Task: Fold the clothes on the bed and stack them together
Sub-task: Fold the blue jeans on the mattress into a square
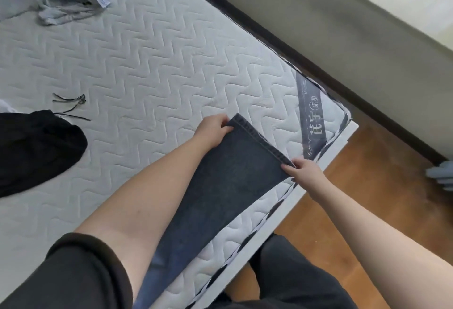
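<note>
A: Where was the dark blue denim trouser leg [220,186]?

B: Along the white quilted mattress [147,63] edge. Your right hand [306,171] and left hand [213,128] pinched its hem corners.

A: Risk?

B: Uneven tension would likely skew the fold; the overhanging portion might slide off.

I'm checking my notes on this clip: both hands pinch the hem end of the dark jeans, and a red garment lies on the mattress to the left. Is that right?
Not quite. The garment on the mattress to the left is black, not red, as the head view shows. The rest holds: the left hand and right hand each pinch a corner of the jeans hem.
</note>
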Demonstrator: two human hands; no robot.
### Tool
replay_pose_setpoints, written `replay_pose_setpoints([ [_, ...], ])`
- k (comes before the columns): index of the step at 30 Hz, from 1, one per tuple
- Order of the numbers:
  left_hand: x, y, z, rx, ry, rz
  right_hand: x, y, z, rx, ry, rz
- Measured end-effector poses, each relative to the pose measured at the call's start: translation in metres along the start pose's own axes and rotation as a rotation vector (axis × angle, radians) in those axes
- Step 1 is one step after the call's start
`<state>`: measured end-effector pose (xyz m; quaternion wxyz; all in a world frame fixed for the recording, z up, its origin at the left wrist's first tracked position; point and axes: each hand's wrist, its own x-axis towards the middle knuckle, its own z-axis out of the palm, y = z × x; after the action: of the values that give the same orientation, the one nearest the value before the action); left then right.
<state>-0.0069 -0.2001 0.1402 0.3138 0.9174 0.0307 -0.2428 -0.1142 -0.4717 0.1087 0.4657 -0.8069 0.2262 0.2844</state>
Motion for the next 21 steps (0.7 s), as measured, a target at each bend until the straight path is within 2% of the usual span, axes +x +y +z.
replay_pose_setpoints([
  [7,0.065,-0.029,0.065,0.019,-0.012,-0.167,0.063,0.024,0.019,-0.110,0.007,0.150],
  [18,0.142,-0.059,0.117,0.097,-0.018,-0.271,0.149,0.047,0.038,-0.237,0.019,0.228],
  [21,0.156,-0.069,0.131,0.127,0.009,-0.293,0.163,0.053,0.047,-0.189,0.058,0.279],
])
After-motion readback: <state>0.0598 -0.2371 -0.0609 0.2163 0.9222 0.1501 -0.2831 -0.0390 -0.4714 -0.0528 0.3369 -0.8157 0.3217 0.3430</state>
